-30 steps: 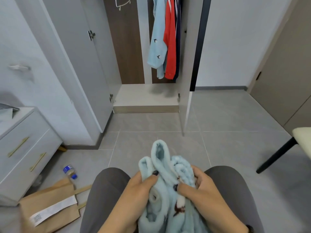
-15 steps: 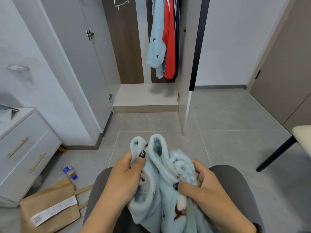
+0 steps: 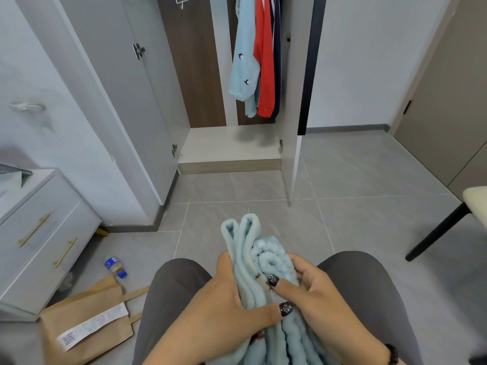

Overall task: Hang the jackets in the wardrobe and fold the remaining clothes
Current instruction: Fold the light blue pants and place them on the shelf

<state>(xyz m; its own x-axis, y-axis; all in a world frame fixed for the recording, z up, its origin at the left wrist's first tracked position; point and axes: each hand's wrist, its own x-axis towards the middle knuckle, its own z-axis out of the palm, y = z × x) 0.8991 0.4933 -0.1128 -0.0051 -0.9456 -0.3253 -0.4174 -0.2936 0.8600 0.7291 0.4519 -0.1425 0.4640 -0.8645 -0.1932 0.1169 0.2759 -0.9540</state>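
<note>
The left hand (image 3: 226, 309) and the right hand (image 3: 313, 288) both grip a bunched light-blue fleece (image 3: 263, 270) over the person's lap, close together, one on each side of it. The left hand wraps the fleece from the left, its thumb laid across the front. The right hand curls round the rolled part from the right, its thumb pressing on the folds near the left thumb. Two rounded ends of the fleece stick up above the hands. The rest of it hangs down between the grey-trousered knees (image 3: 174, 291).

At far left stands a pale drawer unit (image 3: 39, 248) with two brass handles. On the floor beside it lie a small bottle (image 3: 115, 266) with a blue cap and a brown paper bag (image 3: 87, 312) bearing a white label; the bag touches the base of the unit. Beyond them the wardrobe (image 3: 229, 151) stands with both doors open. A white hanger (image 3: 184, 0) shows at the top of its left half. In its right half hang a light-blue jacket (image 3: 243, 61) with small dark marks, a red jacket (image 3: 266, 61) just to its right, and a dark garment (image 3: 277, 61) behind that, all touching one another. The wardrobe's floor shelf lies bare below them. At far right a black chair leg (image 3: 434, 233) slants down to the grey tiles under a cream seat (image 3: 477, 201).
</note>
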